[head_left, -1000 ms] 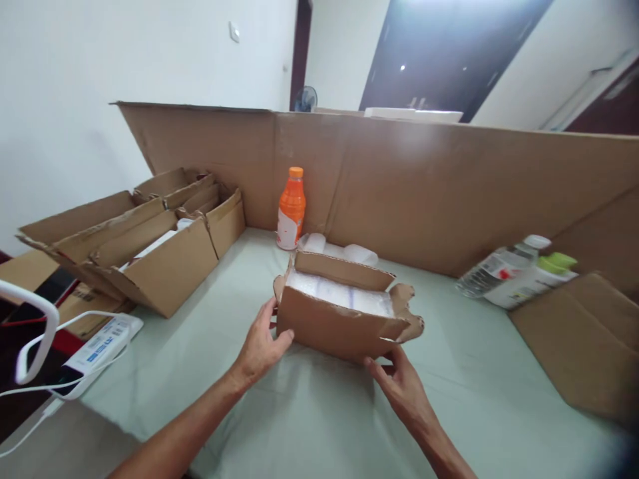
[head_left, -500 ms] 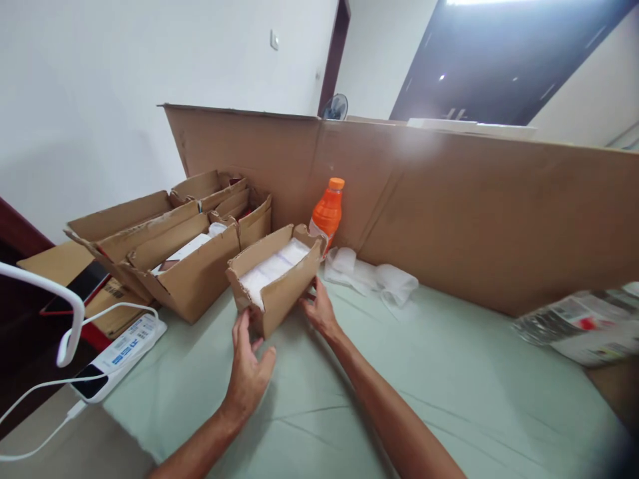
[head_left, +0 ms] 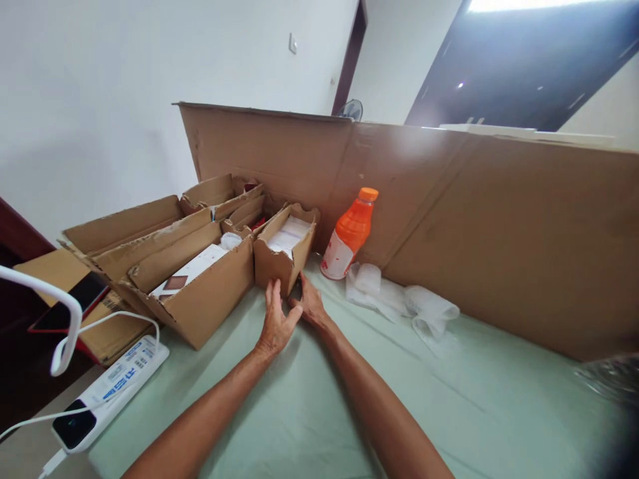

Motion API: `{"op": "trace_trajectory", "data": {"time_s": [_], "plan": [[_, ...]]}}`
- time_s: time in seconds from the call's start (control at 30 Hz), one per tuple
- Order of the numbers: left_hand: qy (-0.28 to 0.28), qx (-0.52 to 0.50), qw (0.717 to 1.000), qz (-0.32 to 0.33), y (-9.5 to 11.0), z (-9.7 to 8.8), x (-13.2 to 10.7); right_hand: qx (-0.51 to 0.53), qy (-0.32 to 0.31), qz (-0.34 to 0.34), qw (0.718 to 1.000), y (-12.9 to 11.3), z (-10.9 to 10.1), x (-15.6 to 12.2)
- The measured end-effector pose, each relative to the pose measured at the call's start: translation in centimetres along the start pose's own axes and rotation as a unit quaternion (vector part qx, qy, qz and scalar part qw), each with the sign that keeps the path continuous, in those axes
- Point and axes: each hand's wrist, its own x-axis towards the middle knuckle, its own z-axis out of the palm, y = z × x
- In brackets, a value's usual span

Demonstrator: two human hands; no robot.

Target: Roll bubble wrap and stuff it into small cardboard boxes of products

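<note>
A small open cardboard box stands on the green cloth, with white packets inside. My left hand lies against its front end, fingers stretched and thumb apart. At the near right corner of the same box, my right hand has its fingers along the side and its thumb near the front; part of that grip is hidden. Left of it, a longer cardboard box holds a white carton. An orange bottle leans near the cardboard wall, to the right of the small box.
More open cardboard boxes line the left side. A tall cardboard panel closes off the back. Crumpled clear wrap lies below the bottle. A white power bank with a cable rests at the left edge. Blurred clear plastic sits far right.
The small cardboard box has moved back and left, up against the other boxes, and turned. Both hands have followed it and come closer together. The view has shifted left.
</note>
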Motion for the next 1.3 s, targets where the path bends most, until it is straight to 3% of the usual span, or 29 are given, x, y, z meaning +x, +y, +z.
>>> {"op": "trace_trajectory", "data": {"time_s": [0.2, 0.4, 0.57, 0.7, 0.8, 0.87, 0.97, 1.0, 1.07, 1.1, 1.17, 1.23, 1.3], "plan": [[-0.029, 0.019, 0.999, 0.031, -3.1, -1.0, 0.7, -0.116, 0.003, 0.012, 0.993, -0.6, 1.1, -0.5], [-0.029, 0.033, 0.998, 0.053, -4.2, -1.5, 0.4, -0.204, -0.003, -0.017, 0.979, -1.8, 1.5, -4.2], [-0.018, 0.060, 0.996, 0.063, -4.1, -1.6, 0.5, -0.248, -0.045, -0.082, 0.964, -2.5, 0.9, -10.6], [-0.018, 0.107, 0.992, 0.061, -3.2, -1.9, 0.4, -0.243, -0.075, -0.145, 0.956, -3.7, 0.4, -17.8], [-0.056, 0.146, 0.985, 0.074, -2.4, -1.8, -1.5, -0.259, -0.070, -0.190, 0.945, -5.0, 0.4, -23.9], [-0.117, 0.236, 0.957, 0.123, -2.3, -1.4, -3.8, -0.298, -0.060, -0.246, 0.920, -5.4, 0.5, -27.5], [-0.212, 0.379, 0.867, 0.246, -2.7, -0.5, -8.3, -0.353, -0.065, -0.322, 0.876, -4.5, -0.6, -31.4], [-0.222, 0.397, 0.844, 0.283, -2.7, -0.1, -10.1, -0.354, -0.056, -0.311, 0.880, -3.6, -1.7, -32.3], [-0.245, 0.391, 0.805, 0.374, -2.3, 0.8, -13.9, -0.324, 0.002, -0.226, 0.919, -1.2, -5.6, -33.9], [-0.254, 0.374, 0.786, 0.421, -1.8, 1.3, -16.0, -0.303, 0.048, -0.162, 0.938, 0.2, -8.3, -34.7], [-0.285, 0.324, 0.751, 0.500, -0.5, 2.8, -20.4, -0.292, 0.145, -0.048, 0.944, 3.3, -15.2, -36.2], [-0.350, 0.255, 0.722, 0.539, 0.8, 4.6, -24.7, -0.338, 0.227, 0.068, 0.911, 6.2, -22.8, -37.7], [-0.453, 0.161, 0.705, 0.521, 1.8, 6.5, -28.6, -0.407, 0.282, 0.185, 0.849, 8.8, -30.1, -39.0]]}}
